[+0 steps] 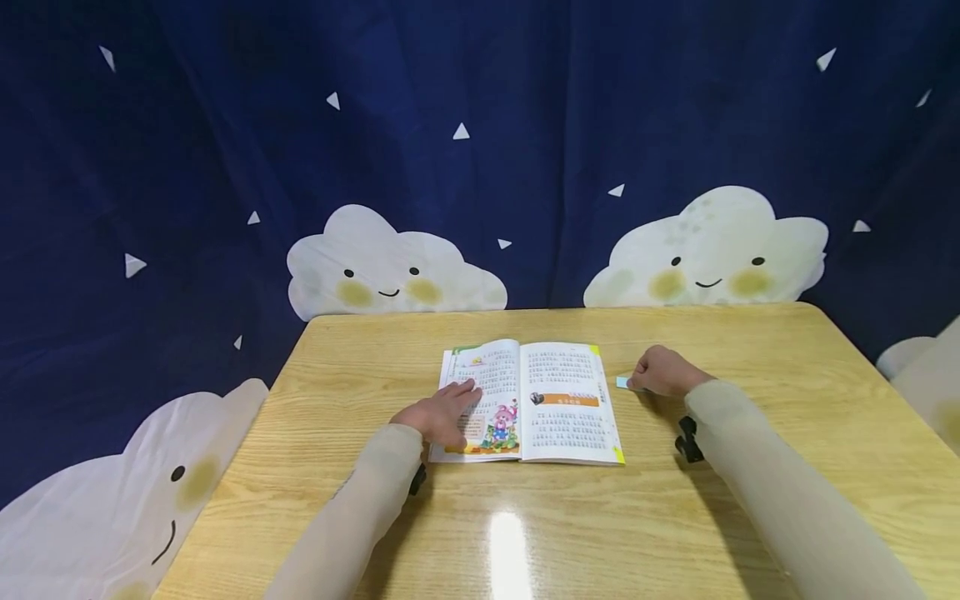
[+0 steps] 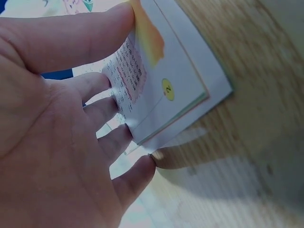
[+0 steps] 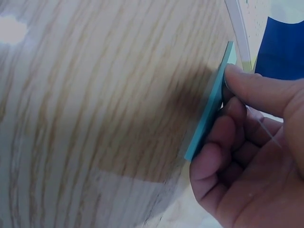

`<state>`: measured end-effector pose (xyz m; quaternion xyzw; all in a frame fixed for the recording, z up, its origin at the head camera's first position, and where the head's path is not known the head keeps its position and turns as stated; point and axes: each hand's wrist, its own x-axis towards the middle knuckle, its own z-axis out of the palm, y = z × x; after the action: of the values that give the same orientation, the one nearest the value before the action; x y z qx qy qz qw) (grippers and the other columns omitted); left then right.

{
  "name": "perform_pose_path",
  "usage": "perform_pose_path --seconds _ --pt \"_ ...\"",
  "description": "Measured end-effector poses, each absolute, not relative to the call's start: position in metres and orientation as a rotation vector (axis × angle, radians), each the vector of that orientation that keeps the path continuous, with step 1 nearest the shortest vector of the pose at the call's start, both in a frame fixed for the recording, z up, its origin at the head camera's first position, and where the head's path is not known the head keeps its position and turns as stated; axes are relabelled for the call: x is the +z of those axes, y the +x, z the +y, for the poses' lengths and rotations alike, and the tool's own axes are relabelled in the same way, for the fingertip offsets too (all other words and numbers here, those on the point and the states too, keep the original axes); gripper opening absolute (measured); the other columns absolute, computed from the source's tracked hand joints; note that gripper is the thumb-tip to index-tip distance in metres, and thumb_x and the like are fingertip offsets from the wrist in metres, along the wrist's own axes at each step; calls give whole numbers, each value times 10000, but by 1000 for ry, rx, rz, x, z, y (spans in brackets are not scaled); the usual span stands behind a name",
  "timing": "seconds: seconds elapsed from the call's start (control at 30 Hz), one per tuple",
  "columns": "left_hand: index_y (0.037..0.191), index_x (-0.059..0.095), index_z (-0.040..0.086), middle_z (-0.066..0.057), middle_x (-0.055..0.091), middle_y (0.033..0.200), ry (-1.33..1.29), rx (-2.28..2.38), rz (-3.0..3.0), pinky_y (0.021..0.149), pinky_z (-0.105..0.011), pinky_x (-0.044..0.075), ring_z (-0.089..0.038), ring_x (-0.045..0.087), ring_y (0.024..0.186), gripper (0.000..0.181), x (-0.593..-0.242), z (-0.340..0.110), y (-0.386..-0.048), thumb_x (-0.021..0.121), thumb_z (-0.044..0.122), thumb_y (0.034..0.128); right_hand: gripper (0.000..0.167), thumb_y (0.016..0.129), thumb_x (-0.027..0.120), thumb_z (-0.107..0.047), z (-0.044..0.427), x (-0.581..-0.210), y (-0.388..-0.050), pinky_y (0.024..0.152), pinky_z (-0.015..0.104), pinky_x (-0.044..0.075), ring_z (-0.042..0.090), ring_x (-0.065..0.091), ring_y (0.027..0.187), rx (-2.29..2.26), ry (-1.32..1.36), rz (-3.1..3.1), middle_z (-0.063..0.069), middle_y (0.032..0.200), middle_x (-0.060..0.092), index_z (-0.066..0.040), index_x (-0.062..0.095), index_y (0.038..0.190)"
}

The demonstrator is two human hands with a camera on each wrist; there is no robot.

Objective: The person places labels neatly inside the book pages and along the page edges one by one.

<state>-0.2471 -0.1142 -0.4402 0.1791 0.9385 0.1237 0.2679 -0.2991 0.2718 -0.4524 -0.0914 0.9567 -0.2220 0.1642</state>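
An open book [image 1: 562, 367] with printed text and a pink cartoon animal lies on the table. My left hand [image 1: 442, 414] rests on its left page, fingers spread; in the left wrist view the fingers and thumb of that hand [image 2: 71, 114] touch the page [image 2: 175, 109] near its corner. Right of the book, my right hand [image 1: 662, 372] has curled fingers and thumb around a small light-blue flat piece [image 1: 622, 382]. The right wrist view shows this hand [image 3: 256, 137] pinching the thin teal pad [image 3: 209, 111] close to the table surface.
The wooden table [image 1: 360, 350] extends around the book. Behind it hangs a dark blue curtain [image 1: 525, 67] with white clouds and triangles. A bright light reflection [image 1: 510, 550] shows on the table near the front.
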Motion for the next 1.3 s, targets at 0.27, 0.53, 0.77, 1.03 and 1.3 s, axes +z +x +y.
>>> perform_pose_path --seconds 0.27,0.53,0.77,1.03,1.3 --pt "1592 237 246 69 107 1692 451 305 2558 1202 -502 301 -227 92 1578 896 -439 -113 -246 709 103 844 417 896 639 -166 272 -451 -299 555 231 292 75 295 500 -631 -287 2708 -88 500 324 -178 444 528" --pt "1572 304 261 66 185 1677 432 264 2608 1209 -607 234 -234 187 1558 880 -435 -112 -245 765 173 827 386 910 623 -177 271 -453 -301 566 239 299 86 304 519 -611 -284 2703 -79 522 334 -164 469 556" --pt "1572 302 262 45 175 1680 440 282 2600 1199 -659 197 -254 190 1557 845 -435 -115 -244 751 207 859 343 912 617 -190 272 -454 -302 580 241 315 94 352 542 -584 -253 2705 -72 545 367 -133 517 588" --pt "1585 262 239 13 136 1690 466 227 2589 1201 -601 258 -261 160 1563 850 -435 -115 -245 741 231 882 394 901 622 -183 272 -455 -302 565 239 292 86 307 520 -602 -283 2706 -81 525 328 -173 446 549" --pt "1591 235 242 32 90 1696 464 255 2560 1212 -508 291 -264 91 1575 867 -433 -115 -245 737 207 885 413 909 615 -177 273 -454 -303 557 237 283 85 293 515 -596 -273 2691 -83 518 316 -181 427 542"
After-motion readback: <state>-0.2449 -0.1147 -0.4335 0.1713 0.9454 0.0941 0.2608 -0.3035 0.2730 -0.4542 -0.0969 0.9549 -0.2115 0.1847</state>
